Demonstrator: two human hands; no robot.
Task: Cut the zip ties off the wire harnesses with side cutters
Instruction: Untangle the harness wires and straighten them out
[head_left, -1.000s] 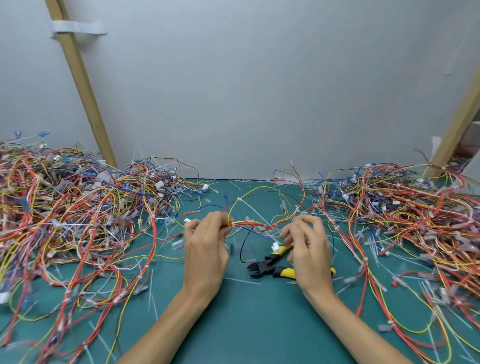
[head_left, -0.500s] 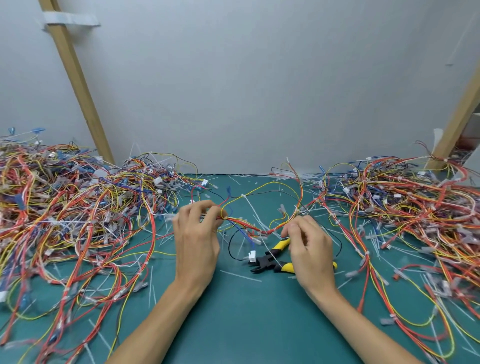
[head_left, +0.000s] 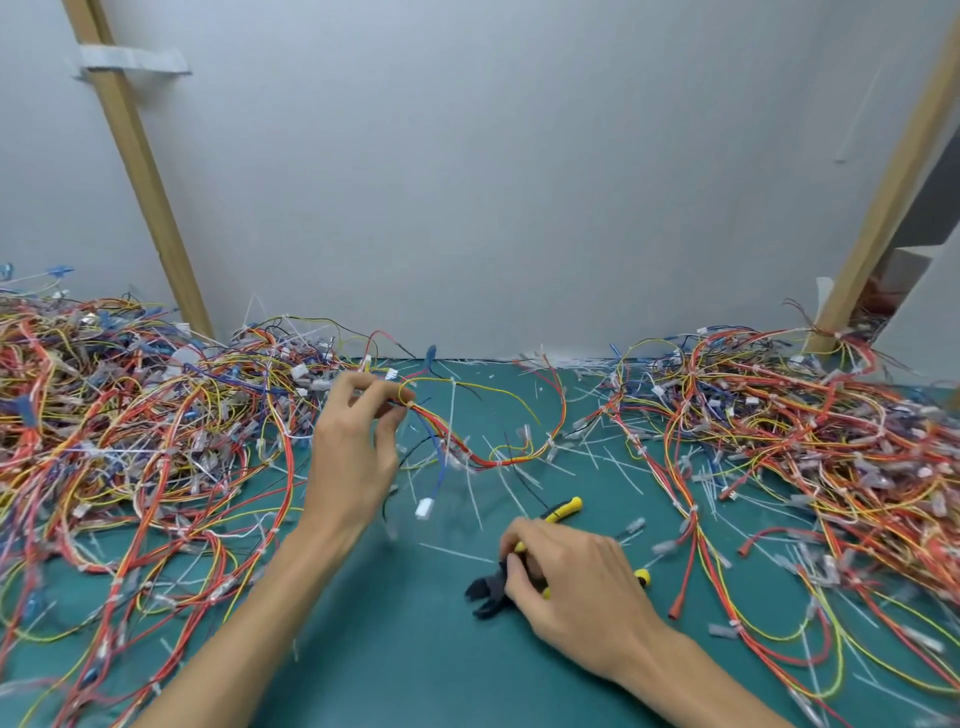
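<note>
So the left hand (head_left: 353, 452) has a harness (head_left: 467, 452) pinched between thumb and fingertips, held up off the green mat (head_left: 415, 665). It's a thin bundle of red, yellow, blue and black wires. From the pinch it sags down and right in a loose loop, and a white plug (head_left: 425, 508) dangles off one blue lead.

The right hand (head_left: 576, 587) is down on the mat with its fingers curled over the side cutters (head_left: 491, 590). The black jaws poke out to the left and look open, and the yellow handle ends stick out from under the hand. I can't tell if the tool has left the mat.

Handling-wise, I reckon the harness weighs next to nothing and is totally floppy, so it'll swing and twist unless it's pinched right next to whichever tie gets cut. There looks to be a small white zip tie (head_left: 497, 457) at the low point of the loop. The tie should be stiffer than the wires, so slip only one jaw tip under it and keep the insulation out of the bite.

There are big tangled piles of wire on the left (head_left: 130, 415) and right (head_left: 779, 426), and cut tie tails (head_left: 452, 553) are scattered all over the mat.
</note>
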